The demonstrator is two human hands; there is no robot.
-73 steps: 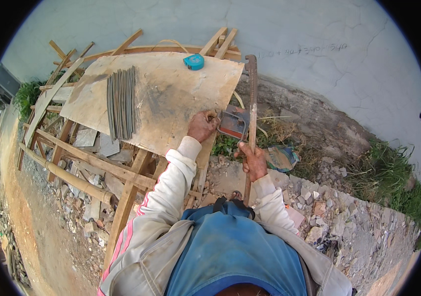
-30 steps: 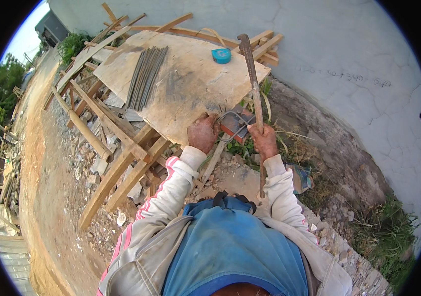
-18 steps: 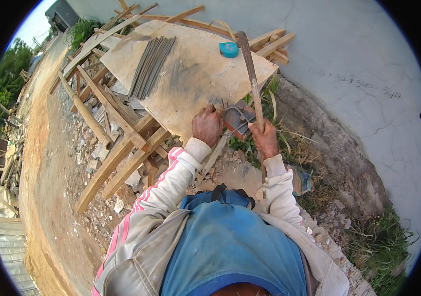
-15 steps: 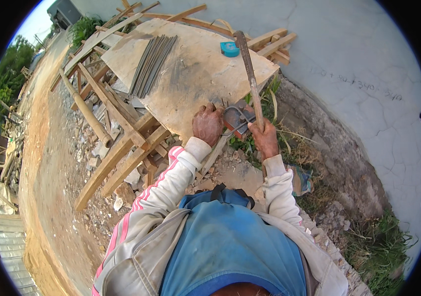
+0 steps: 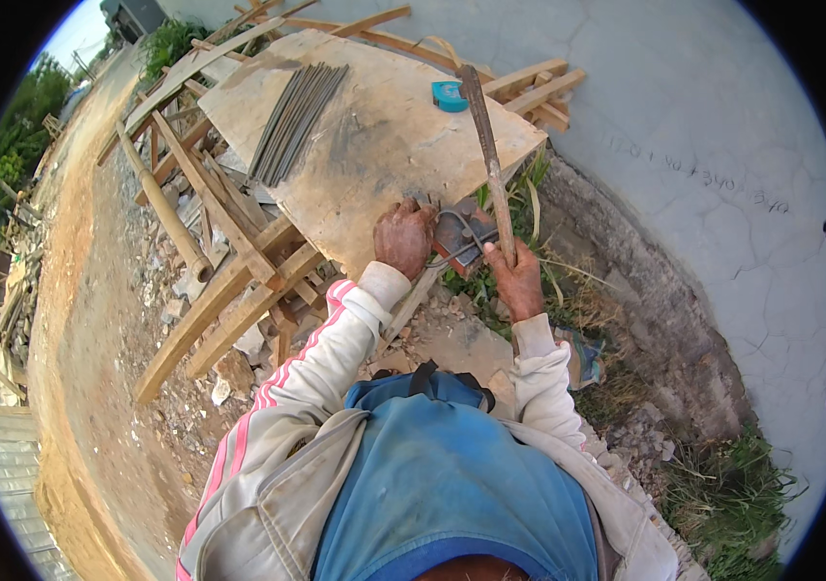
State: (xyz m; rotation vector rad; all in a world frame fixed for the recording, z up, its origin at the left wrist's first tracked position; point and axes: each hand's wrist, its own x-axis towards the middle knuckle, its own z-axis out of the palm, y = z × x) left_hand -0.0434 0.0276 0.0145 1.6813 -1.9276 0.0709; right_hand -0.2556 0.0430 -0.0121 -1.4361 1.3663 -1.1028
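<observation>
My left hand (image 5: 401, 238) is closed on a bent steel rod (image 5: 466, 227) at the board's near right corner. The rod lies over a small dark metal jig (image 5: 451, 242) with red-orange sides. My right hand (image 5: 517, 286) grips a long rusty iron bar (image 5: 486, 145), which rises past the jig with a notched head at its top. Several straight steel rods (image 5: 297, 121) lie side by side on the weathered plywood board (image 5: 374, 126), near a teal tape measure (image 5: 449, 95). My left fingertips are partly hidden.
Wooden beams and battens (image 5: 248, 290) lie under and around the board, with a bamboo pole (image 5: 161, 203) at its left. Below them is rubble (image 5: 229, 378). A dirt path (image 5: 69, 368) runs along the left. A cracked grey wall (image 5: 722, 145) with a rough base stands at the right, with weeds (image 5: 722, 494) beside it.
The view has swung since the earliest frame, so board and path sit higher. The bent rod has turned on the jig. In the last half second the hands barely moved.
</observation>
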